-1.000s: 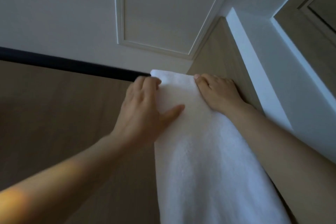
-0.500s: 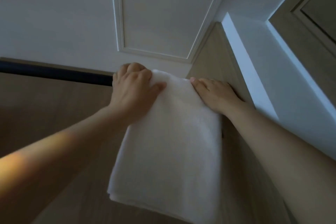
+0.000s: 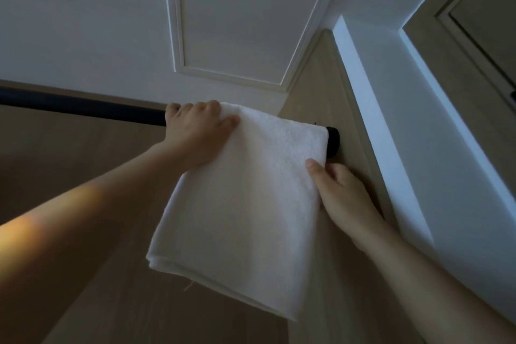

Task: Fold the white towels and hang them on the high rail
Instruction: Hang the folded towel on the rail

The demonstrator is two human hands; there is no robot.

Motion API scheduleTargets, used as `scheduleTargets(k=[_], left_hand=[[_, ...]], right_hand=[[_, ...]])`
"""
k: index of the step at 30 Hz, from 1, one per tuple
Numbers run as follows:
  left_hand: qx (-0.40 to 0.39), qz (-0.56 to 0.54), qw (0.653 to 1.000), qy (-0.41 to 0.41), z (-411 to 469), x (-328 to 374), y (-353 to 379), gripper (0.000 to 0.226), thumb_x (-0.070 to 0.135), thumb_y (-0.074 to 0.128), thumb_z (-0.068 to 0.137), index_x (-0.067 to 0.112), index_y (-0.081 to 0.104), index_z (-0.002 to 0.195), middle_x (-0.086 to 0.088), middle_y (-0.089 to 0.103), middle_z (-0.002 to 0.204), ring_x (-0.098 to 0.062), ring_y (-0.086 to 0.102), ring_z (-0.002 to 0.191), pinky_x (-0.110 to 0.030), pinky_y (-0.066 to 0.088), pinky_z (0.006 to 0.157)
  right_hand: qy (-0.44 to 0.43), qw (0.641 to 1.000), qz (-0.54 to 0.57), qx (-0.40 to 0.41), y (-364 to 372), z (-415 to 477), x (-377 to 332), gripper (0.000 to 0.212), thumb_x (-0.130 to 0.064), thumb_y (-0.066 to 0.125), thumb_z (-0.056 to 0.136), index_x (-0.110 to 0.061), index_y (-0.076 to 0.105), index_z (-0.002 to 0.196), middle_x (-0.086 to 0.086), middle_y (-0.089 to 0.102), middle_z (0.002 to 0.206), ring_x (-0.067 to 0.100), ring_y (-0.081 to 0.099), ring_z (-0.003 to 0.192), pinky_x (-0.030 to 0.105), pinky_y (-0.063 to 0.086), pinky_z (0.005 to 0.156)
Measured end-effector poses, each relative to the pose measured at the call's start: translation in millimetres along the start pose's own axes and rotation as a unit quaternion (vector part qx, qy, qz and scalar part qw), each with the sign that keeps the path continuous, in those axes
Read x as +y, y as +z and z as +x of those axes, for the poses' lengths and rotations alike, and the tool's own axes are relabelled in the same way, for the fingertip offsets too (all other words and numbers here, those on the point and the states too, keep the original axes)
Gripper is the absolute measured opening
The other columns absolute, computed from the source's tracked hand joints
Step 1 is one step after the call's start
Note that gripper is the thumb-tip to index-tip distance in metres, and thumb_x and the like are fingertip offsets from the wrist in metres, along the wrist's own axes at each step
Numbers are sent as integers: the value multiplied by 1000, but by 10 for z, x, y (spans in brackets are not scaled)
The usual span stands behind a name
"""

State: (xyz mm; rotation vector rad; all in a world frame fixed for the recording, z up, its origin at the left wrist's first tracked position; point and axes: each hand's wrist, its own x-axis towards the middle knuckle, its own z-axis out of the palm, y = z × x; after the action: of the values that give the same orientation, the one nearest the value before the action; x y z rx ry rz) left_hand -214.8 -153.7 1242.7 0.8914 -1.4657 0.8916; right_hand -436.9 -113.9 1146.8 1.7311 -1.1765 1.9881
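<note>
towel [image 3: 245,204] hangs off rail [image 3: 83,109] at its right end. left hand [image 3: 198,134] grips the top fold, right hand [image 3: 343,198] pinches the right edge lower.

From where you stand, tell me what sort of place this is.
Probably a bathroom or wardrobe nook indoors, though I can't be sure. A dark rail mounted high ends at a wood-look wall, a folded white towel hangs over it, and a panelled white ceiling sits close above.
</note>
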Motion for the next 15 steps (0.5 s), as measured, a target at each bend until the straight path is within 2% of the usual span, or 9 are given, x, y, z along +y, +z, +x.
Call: scheduleTargets(k=[2,3,5,7,9,13,15], left_hand=[[-5,3,1000,-2,10,-4,-3,46,53,31,98,14,53,108,-14,59,123,-33,49,118,-45,23,107],[-6,4,1000,-2,14,-3,-1,46,53,30,98,14,53,109,-14,59,123,-33,49,119,-45,22,108],[-4,2,1000,-2,27,-4,6,45,53,29,98,15,52,105,-14,58,124,-33,49,119,-47,21,110],[1,-1,1000,-9,40,0,24,47,55,28,98,15,52,106,-14,59,123,-33,49,119,-48,21,110],[15,-3,1000,-24,65,23,52,50,54,26,99,13,54,109,-14,60,121,-33,50,117,-49,21,110],[74,1,995,-60,160,95,142,41,46,24,101,15,49,93,-14,64,106,-33,56,102,-45,25,101],[116,14,991,-65,183,106,185,42,44,22,102,15,48,86,-14,67,99,-32,59,94,-42,26,97]], right_hand=[[72,989,114,-65,23,13,-47,38,-54,50,95,-21,64,107,-6,69,100,9,65,89,23,47,66],[94,980,165,-68,24,33,-82,31,-49,53,96,-21,66,102,-4,71,99,11,67,88,24,48,66],[100,968,229,-16,17,88,-148,20,-38,61,94,-20,67,89,-2,73,91,12,67,81,25,48,62],[47,982,167,71,-16,174,-199,24,-35,64,93,-14,66,81,-4,67,77,12,61,71,24,43,58],[-17,990,72,122,-51,272,-270,27,-34,63,93,-9,67,84,-2,63,72,14,57,68,25,39,55],[-63,987,-68,134,-77,567,-401,35,-32,60,95,1,67,93,6,64,79,15,55,66,16,34,46],[-61,981,-118,139,-34,696,-431,36,-33,57,97,2,66,101,7,63,87,25,62,83,24,35,58]])
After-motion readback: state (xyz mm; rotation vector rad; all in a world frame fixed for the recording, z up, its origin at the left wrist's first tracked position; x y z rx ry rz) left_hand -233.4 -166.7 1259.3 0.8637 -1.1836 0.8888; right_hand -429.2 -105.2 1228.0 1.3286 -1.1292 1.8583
